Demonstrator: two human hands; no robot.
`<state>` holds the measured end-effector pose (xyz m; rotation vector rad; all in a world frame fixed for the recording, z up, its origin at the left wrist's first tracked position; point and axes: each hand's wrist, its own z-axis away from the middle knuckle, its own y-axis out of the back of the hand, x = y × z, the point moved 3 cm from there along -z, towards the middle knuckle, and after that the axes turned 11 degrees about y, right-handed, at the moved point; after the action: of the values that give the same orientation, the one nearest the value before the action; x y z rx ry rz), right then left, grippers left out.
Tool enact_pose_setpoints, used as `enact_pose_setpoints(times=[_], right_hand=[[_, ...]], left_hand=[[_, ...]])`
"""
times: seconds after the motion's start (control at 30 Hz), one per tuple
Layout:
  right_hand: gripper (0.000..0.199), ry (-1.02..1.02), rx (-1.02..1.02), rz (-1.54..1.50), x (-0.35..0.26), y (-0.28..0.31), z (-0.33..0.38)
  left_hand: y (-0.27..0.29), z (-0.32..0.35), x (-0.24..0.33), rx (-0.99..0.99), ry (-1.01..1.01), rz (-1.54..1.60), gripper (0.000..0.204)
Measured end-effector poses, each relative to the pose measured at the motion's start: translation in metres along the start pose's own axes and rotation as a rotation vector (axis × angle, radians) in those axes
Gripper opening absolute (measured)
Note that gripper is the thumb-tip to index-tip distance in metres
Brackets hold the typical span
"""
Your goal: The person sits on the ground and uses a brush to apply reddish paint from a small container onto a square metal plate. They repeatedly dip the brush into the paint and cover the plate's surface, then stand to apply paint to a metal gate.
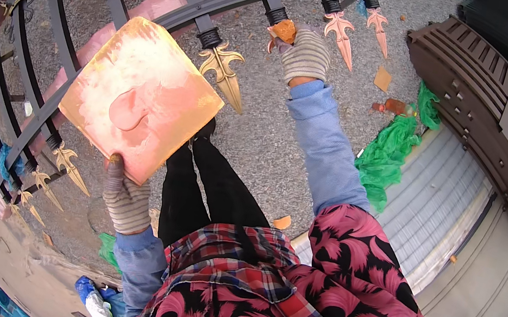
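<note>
My left hand (pixel 126 200), in a striped glove, grips the lower edge of a square board (pixel 88 99) smeared with pink and gold paint, a wet pool (pixel 128 110) at its middle. In my gloved right hand (pixel 307 56) is a small orange sponge (pixel 284 30). It presses against a spearhead finial of the dark metal fence (pixel 188 11), and that finial is mostly hidden. To its left hangs a gold finial (pixel 223 73). On its right are two finials in pinkish copper, a nearer one (pixel 339 34) and a farther one (pixel 376 31).
Pink wrapped padding (pixel 159 2) lies under the fence. Brown slatted panels (pixel 480 107) are stacked at the right, near green plastic (pixel 391 152), a bottle (pixel 393 106) and a pale ribbed sheet (pixel 443 185). More gold finials (pixel 70 168) stick out at the lower left. Orange scraps (pixel 282 222) dot the ground.
</note>
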<state>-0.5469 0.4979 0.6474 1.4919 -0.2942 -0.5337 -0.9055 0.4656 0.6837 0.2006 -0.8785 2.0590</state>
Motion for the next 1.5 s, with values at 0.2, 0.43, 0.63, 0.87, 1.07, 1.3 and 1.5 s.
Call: enact_pose_setpoints(times=[0.2,0.43,0.63,0.87,1.07,1.3,1.5], right_hand=[[0.038,-0.201,0.03,-0.257,0.046,-0.004,-0.012],[0.04,-0.27,-0.035,-0.156,0.044,0.001,-0.029],[0.037,-0.174,0.004,-0.076,0.045,-0.007,-0.031],[0.038,-0.099,-0.011,0.053,0.037,-0.003,-0.032],[0.039,-0.123,-0.185,-0.038,0.042,0.011,-0.016],[0.049,-0.222,-0.374,-0.038,0.085,0.007,0.047],[0.046,-0.14,-0.121,-0.039,0.041,0.01,-0.015]], left_hand=[[-0.003,0.002,0.004,-0.025,0.002,-0.011,0.053],[0.003,0.0,0.007,-0.05,0.018,0.01,0.054],[0.004,0.001,0.01,-0.012,-0.002,-0.025,0.053],[0.008,0.001,0.01,-0.035,0.027,-0.002,0.052],[0.009,0.002,0.012,-0.065,0.039,-0.022,0.053],[0.016,0.01,0.017,-0.03,0.02,-0.048,0.053],[0.02,0.011,0.014,-0.065,0.05,-0.044,0.055]])
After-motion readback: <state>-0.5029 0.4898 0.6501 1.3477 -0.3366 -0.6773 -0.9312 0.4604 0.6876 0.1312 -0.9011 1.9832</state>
